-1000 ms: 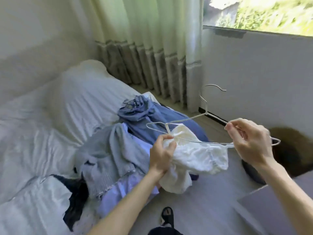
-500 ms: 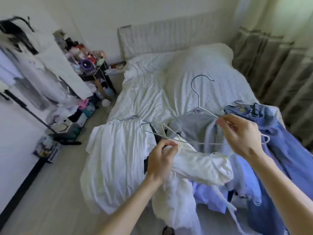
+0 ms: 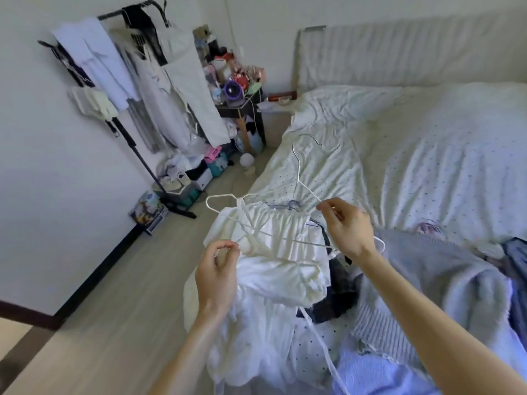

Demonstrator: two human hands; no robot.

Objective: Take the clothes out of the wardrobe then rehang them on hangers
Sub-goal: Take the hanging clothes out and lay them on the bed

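Hands in pinch: L point(image 3: 216, 269) on strap point(image 3: 242, 220) of cream top point(image 3: 282, 269), R point(image 3: 346, 226) on white hanger point(image 3: 297, 169).

2 bare forearms reach up from the lower edge. The left grip point(image 3: 218, 269) has its thumb and forefinger pinched on the white garment point(image 3: 281, 276), the other fingers loosely curled. The right grip point(image 3: 346, 226), higher and apart from it, pinches the wire hanger point(image 3: 297, 166) between thumb and forefinger.

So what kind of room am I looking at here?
Most likely a bedroom: a rumpled bed, a clothes rack hung with garments, and a cluttered bedside table.
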